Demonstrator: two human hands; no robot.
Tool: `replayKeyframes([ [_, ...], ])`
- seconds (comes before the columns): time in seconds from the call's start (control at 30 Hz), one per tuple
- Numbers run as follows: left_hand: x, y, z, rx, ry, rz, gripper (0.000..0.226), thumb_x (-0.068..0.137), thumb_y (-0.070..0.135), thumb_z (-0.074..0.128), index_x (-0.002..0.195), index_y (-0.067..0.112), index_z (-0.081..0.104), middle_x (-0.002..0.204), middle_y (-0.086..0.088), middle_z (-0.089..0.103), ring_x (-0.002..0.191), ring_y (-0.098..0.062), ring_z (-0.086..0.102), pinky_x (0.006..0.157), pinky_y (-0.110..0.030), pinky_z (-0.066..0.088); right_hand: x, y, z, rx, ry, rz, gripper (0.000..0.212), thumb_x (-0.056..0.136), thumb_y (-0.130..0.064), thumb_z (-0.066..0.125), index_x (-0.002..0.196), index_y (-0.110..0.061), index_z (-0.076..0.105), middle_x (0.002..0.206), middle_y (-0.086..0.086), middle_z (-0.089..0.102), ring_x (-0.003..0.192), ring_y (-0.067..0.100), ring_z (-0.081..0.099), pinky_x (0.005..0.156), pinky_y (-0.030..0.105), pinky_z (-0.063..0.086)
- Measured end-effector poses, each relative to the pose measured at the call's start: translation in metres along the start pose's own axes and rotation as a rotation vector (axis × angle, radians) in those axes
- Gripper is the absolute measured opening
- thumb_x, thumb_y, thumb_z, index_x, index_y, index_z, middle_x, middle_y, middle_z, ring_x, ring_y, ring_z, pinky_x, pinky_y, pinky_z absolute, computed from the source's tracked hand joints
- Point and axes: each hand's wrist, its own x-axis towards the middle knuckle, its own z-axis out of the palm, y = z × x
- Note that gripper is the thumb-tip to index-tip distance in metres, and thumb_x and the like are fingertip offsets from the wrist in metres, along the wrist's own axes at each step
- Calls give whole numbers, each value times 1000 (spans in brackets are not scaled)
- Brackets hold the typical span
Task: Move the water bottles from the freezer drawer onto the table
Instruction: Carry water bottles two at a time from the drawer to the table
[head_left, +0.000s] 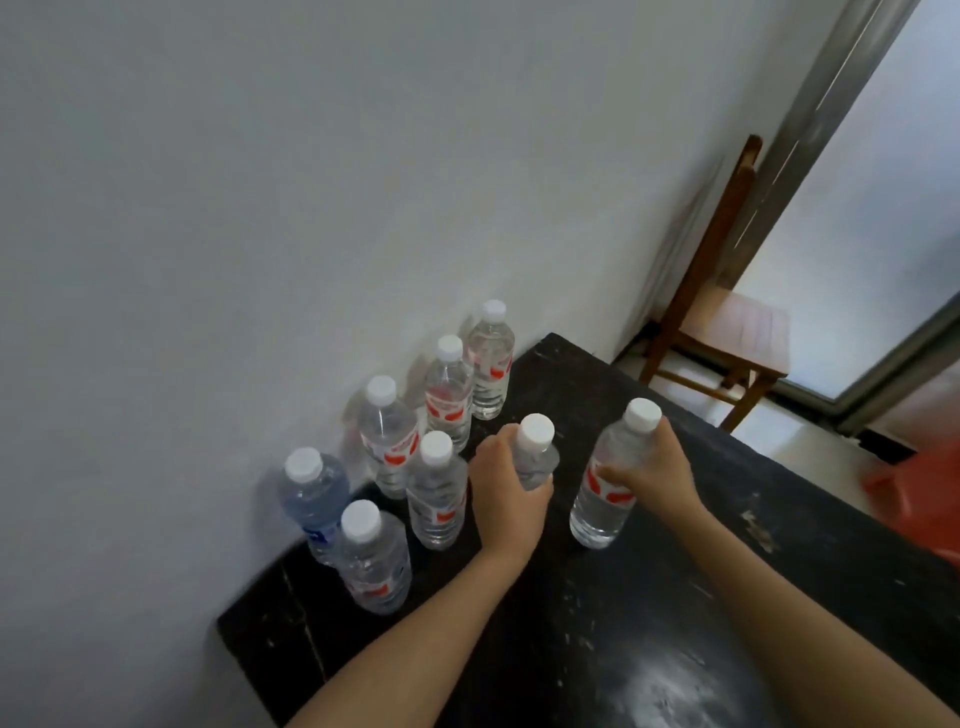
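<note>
Both hands hold upright clear water bottles with white caps over the black table (649, 613). My left hand (504, 493) is wrapped around the upper body of one bottle (537, 452), whose lower part is hidden behind the hand. My right hand (654, 467) grips a second bottle (605, 493) with a red and white label, its base on or just above the tabletop. Several more bottles stand along the wall on the table's left side, among them a bluish one (314, 499) and a near one (371, 558). The freezer drawer is out of view.
A white wall (311, 208) borders the table on the left. A wooden chair (727, 322) stands beyond the table's far corner, beside a glass door frame (831, 104). Something red (914, 493) lies on the floor at the right.
</note>
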Motion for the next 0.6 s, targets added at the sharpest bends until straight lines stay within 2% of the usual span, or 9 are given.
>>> replayKeyframes([
  [0.1, 23, -10, 14, 9, 71, -34, 51, 69, 12, 75, 114, 14, 52, 108, -5, 59, 102, -22, 55, 90, -41, 46, 39, -14, 25, 4, 54, -7, 69, 61, -13, 82, 116, -22, 41, 120, 6, 51, 114, 27, 52, 89, 46, 48],
  [0.3, 47, -23, 28, -29, 185, -114, 51, 69, 4, 75, 115, 7, 52, 111, -9, 57, 106, -24, 53, 93, -47, 45, 87, -28, 73, 97, 92, -12, 66, 61, -15, 83, 113, -23, 42, 120, 5, 52, 114, 23, 52, 88, 38, 46],
  [0.37, 54, -24, 29, -55, 236, -133, 51, 68, 1, 75, 114, 7, 53, 111, -8, 58, 105, -23, 53, 94, -45, 45, 97, -32, 85, 107, 77, -35, 65, 61, -15, 83, 110, -23, 42, 118, 5, 52, 112, 23, 52, 86, 35, 46],
  [0.5, 65, -27, 32, -83, 288, -175, 52, 68, 2, 76, 115, 8, 52, 114, -5, 58, 108, -18, 53, 95, -36, 44, 111, -39, 103, 77, 14, -76, 69, 61, -16, 84, 117, -18, 43, 120, 7, 51, 113, 22, 50, 92, 38, 45],
  [0.6, 69, -29, 32, -57, 297, -212, 54, 70, 4, 75, 118, 8, 50, 118, -8, 58, 113, -21, 52, 99, -36, 40, 113, -41, 113, -2, -39, -118, 72, 61, -19, 84, 120, -19, 43, 122, 7, 49, 113, 21, 49, 94, 36, 44],
])
